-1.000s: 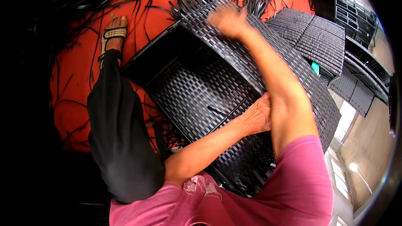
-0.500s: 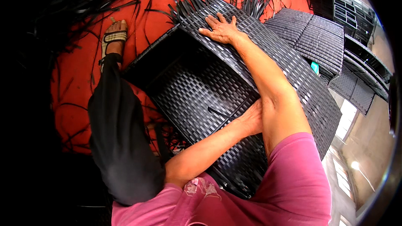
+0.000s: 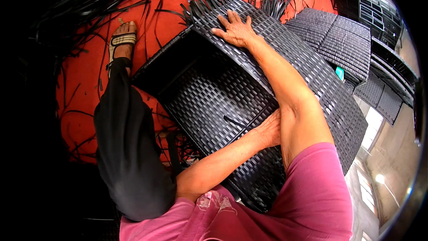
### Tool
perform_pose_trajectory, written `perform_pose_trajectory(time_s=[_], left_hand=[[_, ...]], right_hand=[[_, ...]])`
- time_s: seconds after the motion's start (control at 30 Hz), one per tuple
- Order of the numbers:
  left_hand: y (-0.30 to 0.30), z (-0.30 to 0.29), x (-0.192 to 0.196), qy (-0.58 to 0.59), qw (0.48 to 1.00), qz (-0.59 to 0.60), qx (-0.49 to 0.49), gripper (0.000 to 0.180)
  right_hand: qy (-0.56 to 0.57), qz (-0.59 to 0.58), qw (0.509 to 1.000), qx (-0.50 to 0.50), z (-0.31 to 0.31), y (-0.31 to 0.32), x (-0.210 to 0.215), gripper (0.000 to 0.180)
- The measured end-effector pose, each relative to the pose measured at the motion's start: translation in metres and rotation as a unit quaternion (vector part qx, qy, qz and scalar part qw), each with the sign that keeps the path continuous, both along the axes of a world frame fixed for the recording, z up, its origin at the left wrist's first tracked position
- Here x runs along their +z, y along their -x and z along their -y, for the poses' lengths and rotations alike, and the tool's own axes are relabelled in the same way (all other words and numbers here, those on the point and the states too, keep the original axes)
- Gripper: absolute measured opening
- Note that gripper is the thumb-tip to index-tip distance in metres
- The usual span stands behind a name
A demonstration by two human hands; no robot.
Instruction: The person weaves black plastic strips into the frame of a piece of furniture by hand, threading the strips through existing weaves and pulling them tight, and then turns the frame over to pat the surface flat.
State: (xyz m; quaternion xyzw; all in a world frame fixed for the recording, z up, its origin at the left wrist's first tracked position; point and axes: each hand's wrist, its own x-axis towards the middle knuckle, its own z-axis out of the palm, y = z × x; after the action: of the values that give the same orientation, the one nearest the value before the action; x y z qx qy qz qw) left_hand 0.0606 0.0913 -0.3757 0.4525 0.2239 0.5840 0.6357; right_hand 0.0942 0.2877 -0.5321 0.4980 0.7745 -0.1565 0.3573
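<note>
A large black woven furniture piece (image 3: 303, 58), boxy with a deep hollow, lies tilted in front of me. My right hand (image 3: 237, 31) rests flat on its upper woven side, fingers spread, close to the edge where loose strip ends (image 3: 207, 6) stick out. My left hand (image 3: 270, 129) reaches over the hollow and passes behind my right forearm, which hides its fingers. Below that hand, a short loose strip (image 3: 236, 122) pokes up from the inner woven panel (image 3: 207, 93).
Red floor covering (image 3: 82, 89) is strewn with black strips, with a large heap of strips (image 3: 96, 0) at upper left. My sandalled foot (image 3: 123, 40) stands left of the piece. More woven pieces (image 3: 332, 40) stand at right, near a pale wall (image 3: 392, 151).
The view has shifted very slightly. Both hands keep almost the same places on the woven piece, with only a small shift in the right hand's fingers.
</note>
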Motion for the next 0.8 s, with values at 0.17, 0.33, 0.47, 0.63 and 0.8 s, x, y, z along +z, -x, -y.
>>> perform_pose_trajectory(time_s=[0.17,0.33,0.47,0.63,0.8], left_hand=[[-0.037,0.015,-0.010,-0.019,0.998,-0.025,0.057,0.055],[-0.046,0.019,-0.019,-0.025,0.999,-0.019,0.012,0.057],[-0.040,0.018,-0.018,-0.018,1.000,-0.017,-0.006,0.055],[-0.040,0.021,-0.015,-0.011,1.000,-0.007,-0.024,0.053],[-0.036,0.021,-0.021,-0.003,0.999,-0.007,-0.040,0.051]], right_hand=[[0.014,0.026,1.000,-0.004,-0.007,0.006,-0.008,0.087],[0.012,0.026,1.000,0.001,-0.008,0.004,-0.014,0.090],[-0.009,-0.002,1.000,0.003,-0.010,0.001,-0.028,0.092],[-0.048,0.003,0.999,-0.020,-0.023,0.005,-0.049,0.094],[-0.009,0.069,0.996,-0.055,-0.033,0.029,-0.048,0.098]])
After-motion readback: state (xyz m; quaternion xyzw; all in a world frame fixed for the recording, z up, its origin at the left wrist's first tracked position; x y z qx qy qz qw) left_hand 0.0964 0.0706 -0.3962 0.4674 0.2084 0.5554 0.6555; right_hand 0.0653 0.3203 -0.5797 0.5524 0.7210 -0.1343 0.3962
